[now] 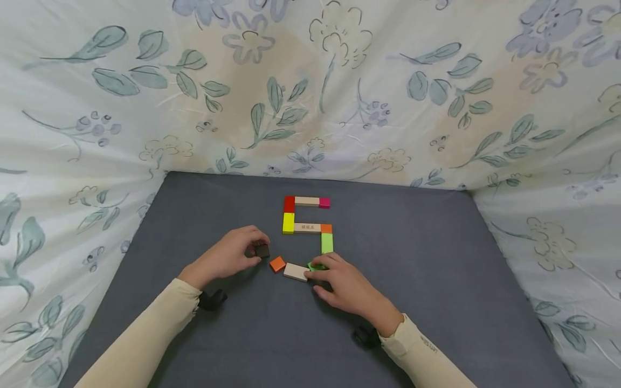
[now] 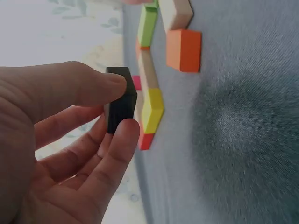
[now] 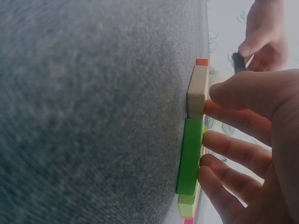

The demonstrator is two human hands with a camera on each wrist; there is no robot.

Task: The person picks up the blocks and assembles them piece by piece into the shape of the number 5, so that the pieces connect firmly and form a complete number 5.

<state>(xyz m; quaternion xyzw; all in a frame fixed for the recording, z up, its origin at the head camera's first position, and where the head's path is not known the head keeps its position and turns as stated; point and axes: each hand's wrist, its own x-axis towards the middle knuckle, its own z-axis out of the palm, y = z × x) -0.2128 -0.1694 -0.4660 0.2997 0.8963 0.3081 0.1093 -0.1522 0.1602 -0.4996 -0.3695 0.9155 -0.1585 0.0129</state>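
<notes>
In the head view, my left hand (image 1: 235, 253) holds a black block (image 1: 262, 251) in the air. The left wrist view shows the black block (image 2: 122, 105) pinched between thumb and a finger. To its right on the cloth lie a tilted orange block (image 1: 277, 264), a plain wooden block (image 1: 294, 272) and a green block (image 1: 315, 267). My right hand (image 1: 346, 285) reaches over the last two. In the right wrist view its extended fingertips touch the green block (image 3: 190, 156), and its thumb is beside the wooden block (image 3: 197, 91). Part of the green block is hidden from above.
Behind the hands, a line of blocks winds across the dark cloth (image 1: 412, 253): pink (image 1: 324, 203), wooden (image 1: 307, 201), red (image 1: 289, 204), yellow (image 1: 288, 223), wooden (image 1: 307, 228), orange (image 1: 326, 228) and light green (image 1: 327, 243). A floral curtain (image 1: 301, 86) surrounds the back and sides.
</notes>
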